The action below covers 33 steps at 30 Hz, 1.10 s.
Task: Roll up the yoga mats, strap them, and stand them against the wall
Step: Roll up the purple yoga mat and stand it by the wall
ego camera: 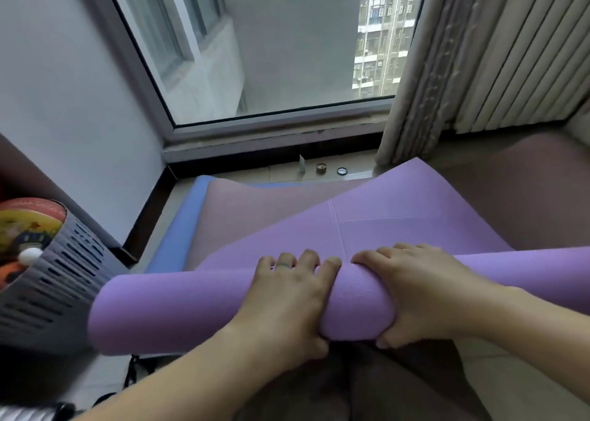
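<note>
Both my forearms come in from the bottom of the view, and the grip at their ends is what I check first. My left hand (287, 299) lies over the rolled part of the purple mat (191, 309). Its fingers curve over the top of the roll and its thumb tucks under the near side, so the grip is wrapped round the roll. A ring (282, 265) sits on one finger. My right hand (418, 293) is just beside it, the fingertips nearly touching, with the same grip: fingers curled over the top, thumb pressed under the near side. Together they hold the middle of the roll. It lies crosswise in front of me, its left end reaching past the left hand and its right end running off the right side of the view.

From the roll, the rest of the purple mat runs out flat, away from me toward the curtain (424, 69). It lies over a dusty-pink mat (239, 210), and a blue mat (188, 222) shows as a strip along that one's left side. All three are on the floor (281, 175), close to its far edge under the window (287, 53).

Two small round things (321, 168) sit at that far edge; I cannot tell what they are. A grey slotted basket (57, 280) stands at the floor's left edge, near the roll's left end.
</note>
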### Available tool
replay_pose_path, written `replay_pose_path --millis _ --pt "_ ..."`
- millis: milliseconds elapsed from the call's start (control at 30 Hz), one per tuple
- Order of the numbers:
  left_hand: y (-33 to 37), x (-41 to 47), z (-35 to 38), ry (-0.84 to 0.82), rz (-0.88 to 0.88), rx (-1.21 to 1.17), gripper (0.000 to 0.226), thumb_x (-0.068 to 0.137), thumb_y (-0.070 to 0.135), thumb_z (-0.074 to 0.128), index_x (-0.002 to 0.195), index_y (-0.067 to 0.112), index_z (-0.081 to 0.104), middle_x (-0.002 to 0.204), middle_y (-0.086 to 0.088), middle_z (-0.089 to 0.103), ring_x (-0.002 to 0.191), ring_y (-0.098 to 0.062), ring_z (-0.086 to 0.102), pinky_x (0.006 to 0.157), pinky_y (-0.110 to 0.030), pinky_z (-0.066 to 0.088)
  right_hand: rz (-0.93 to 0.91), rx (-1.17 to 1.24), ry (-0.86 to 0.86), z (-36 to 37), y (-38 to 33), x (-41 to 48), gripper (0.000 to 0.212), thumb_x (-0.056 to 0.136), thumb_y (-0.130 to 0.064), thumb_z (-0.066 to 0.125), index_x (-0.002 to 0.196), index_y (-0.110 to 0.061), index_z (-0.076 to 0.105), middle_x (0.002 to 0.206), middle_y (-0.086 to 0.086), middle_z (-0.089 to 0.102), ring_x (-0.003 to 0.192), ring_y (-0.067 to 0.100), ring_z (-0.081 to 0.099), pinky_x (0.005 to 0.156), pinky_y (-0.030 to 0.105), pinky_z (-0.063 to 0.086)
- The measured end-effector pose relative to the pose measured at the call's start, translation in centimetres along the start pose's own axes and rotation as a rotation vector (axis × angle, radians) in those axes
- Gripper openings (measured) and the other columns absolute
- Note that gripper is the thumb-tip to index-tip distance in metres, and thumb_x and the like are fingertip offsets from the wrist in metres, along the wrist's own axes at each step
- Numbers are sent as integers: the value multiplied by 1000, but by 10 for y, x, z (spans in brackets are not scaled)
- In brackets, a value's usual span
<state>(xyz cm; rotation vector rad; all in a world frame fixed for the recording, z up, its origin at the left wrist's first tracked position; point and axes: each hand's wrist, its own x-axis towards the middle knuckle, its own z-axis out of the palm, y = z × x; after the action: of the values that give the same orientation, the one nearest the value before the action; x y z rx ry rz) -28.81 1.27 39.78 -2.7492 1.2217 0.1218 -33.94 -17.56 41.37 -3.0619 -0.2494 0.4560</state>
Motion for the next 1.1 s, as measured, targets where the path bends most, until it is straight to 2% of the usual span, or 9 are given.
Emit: replay_pose_path --millis 100,167,300,400,500,633,767,967,1100 --pt "0 2 2 -91 57 -10 90 67 51 66 139 33 17 128 1 38 109 -26 46 90 -40 34 -11 76 -81 4 0 -2 91 54 -70 71 131 -43 30 117 -18 53 105 11 51 87 30 44" --pt "-2 5 8 -157 105 -56 88 65 54 66 138 34 21 123 2 43 104 -25 49 90 -38 38 -20 143 -136 13 1 -1 101 56 -70 73 140 -42 24 130 -17 47 116 10 46 97 29 40" --pt "-22 28 10 -397 52 -323 85 55 60 67 128 51 27 115 15 48 105 -15 53 92 -36 46 -52 44 -15 19 1 -9 114 60 -80 62 149 -34 8 147 -10 25 132 15 27 111 32 22" --pt "-34 53 4 -592 64 -435 78 52 61 73 119 56 34 114 22 53 107 -9 56 95 -37 47 -69 -50 24 26 -9 -14 116 62 -75 64 148 -27 3 145 -4 26 129 21 29 108 39 26" --pt "-37 73 -5 -723 77 -428 77 65 54 79 130 48 38 123 21 55 114 -7 54 100 -33 44 -30 -82 32 33 -7 2 110 63 -66 70 146 -25 10 137 -2 35 121 23 37 100 42 34" --pt "-46 72 -14 -508 64 -366 92 70 60 73 145 42 24 142 15 41 127 -11 44 107 -35 36 -7 40 -26 27 12 28 103 57 -65 74 140 -31 24 126 -5 48 113 21 46 94 41 42" --pt "-26 44 14 -170 139 -12 101 70 63 65 148 27 11 139 -2 39 121 -25 45 100 -40 39 -9 131 -162 17 24 51 106 50 -67 79 137 -32 30 126 -9 53 113 18 52 95 37 44" --pt "-28 41 13 -28 140 -16 101 63 61 67 144 27 16 126 -2 48 109 -26 52 93 -40 44 5 93 -139 1 20 48 93 49 -75 74 125 -34 39 112 -9 61 98 15 56 82 32 47" --pt "-22 28 -12 -3 191 -35 93 59 66 66 136 30 26 113 1 54 100 -24 57 85 -38 48 7 180 -261 -29 22 26 88 48 -75 75 121 -41 41 105 -17 58 90 6 54 77 27 48"
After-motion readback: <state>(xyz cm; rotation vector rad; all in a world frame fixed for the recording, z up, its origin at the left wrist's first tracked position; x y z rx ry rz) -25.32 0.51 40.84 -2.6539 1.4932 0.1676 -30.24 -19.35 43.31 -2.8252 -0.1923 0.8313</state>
